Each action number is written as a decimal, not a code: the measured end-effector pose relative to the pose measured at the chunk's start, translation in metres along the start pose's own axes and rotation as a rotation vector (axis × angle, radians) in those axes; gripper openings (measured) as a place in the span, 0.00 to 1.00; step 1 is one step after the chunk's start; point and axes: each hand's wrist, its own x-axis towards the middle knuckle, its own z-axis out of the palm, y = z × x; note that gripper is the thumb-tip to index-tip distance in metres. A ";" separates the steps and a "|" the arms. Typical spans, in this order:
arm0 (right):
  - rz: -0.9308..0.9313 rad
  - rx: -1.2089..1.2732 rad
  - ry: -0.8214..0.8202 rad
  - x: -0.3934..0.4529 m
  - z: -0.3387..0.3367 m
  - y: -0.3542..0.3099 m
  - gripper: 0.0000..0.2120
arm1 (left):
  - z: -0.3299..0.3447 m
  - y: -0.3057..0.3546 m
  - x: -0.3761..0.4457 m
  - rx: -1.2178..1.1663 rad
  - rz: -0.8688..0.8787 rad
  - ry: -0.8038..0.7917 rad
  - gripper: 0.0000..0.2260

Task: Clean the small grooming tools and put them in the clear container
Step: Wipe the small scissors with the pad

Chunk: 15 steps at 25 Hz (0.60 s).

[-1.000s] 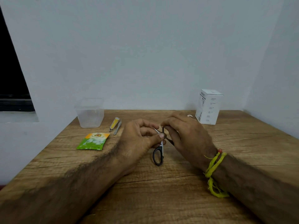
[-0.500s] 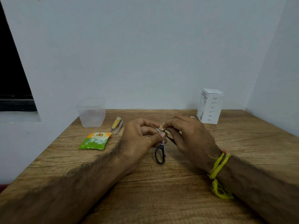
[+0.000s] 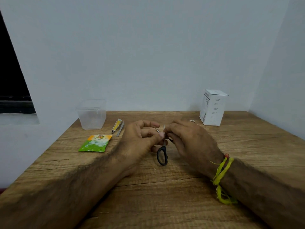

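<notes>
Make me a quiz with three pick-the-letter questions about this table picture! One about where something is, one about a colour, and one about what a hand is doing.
1. Where is the clear container?
A. at the back left of the table
B. beside the white box
C. in a hand

2. What colour is the scissors handle?
A. red
B. black
C. white

3. What is the left hand doing?
A. lying flat on the table
B. pinching the scissors
C. holding the green sachet

Answers:
1 A: it stands near the wall, left of the nail clipper; the white box is far right.
2 B: the loop hanging below the hands is black.
3 B: thumb and fingers close on the blades, while the green sachet lies untouched on the table.
</notes>
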 end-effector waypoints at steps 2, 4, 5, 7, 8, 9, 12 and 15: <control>-0.013 0.001 -0.014 0.000 0.000 0.001 0.06 | 0.001 0.002 0.000 -0.028 -0.060 -0.008 0.11; -0.028 -0.003 -0.024 0.000 0.003 0.002 0.07 | -0.001 0.003 0.002 -0.037 -0.102 0.003 0.13; -0.036 -0.001 -0.020 0.000 0.004 0.001 0.07 | -0.002 0.004 0.002 -0.047 -0.110 0.008 0.12; -0.061 0.008 -0.008 0.000 0.002 0.002 0.06 | -0.001 0.003 0.002 -0.069 -0.106 0.010 0.08; -0.075 0.008 -0.005 -0.002 0.001 0.002 0.06 | -0.001 0.003 0.001 -0.074 -0.097 0.008 0.06; -0.085 0.001 0.000 -0.002 0.000 0.002 0.06 | 0.000 0.003 0.001 -0.079 -0.089 0.009 0.06; -0.076 -0.035 0.020 0.000 0.001 0.001 0.06 | -0.003 0.001 0.003 -0.103 -0.065 0.025 0.07; -0.063 -0.050 0.004 0.000 0.002 0.001 0.06 | -0.002 0.000 0.002 -0.097 -0.056 0.023 0.07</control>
